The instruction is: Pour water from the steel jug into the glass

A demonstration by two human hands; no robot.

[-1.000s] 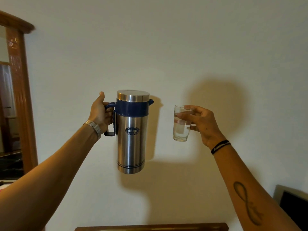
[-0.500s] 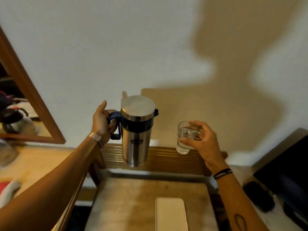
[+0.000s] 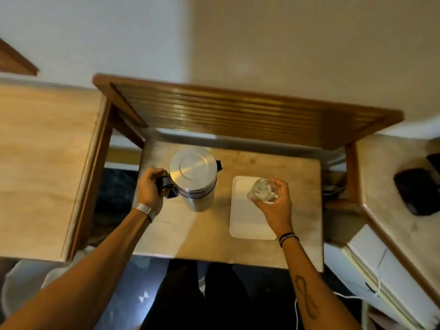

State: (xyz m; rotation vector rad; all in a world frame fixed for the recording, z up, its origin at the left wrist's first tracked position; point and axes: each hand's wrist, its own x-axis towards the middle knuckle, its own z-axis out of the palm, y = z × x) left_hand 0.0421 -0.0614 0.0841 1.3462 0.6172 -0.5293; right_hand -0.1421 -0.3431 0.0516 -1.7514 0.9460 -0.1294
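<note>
The steel jug [image 3: 194, 177] with a flat lid and dark blue handle stands upright over the left part of a small wooden table [image 3: 209, 232]; I cannot tell whether its base touches the top. My left hand [image 3: 151, 186] is closed around its handle. My right hand [image 3: 273, 203] holds the clear glass [image 3: 262, 190] upright above a white tray [image 3: 245, 220] on the table's right half. The glass is seen from above and its water level is hard to read.
A slatted wooden shelf [image 3: 238, 110] runs along the back against the wall. A wooden counter [image 3: 42, 163] lies at the left. At the right, another counter carries a black object [image 3: 414, 190], with a white box [image 3: 392, 277] below it. Dark floor shows below the table.
The view has swung down from the wall to the table. Both hands have come down with the jug and the glass, from chest height to just above the table and tray.
</note>
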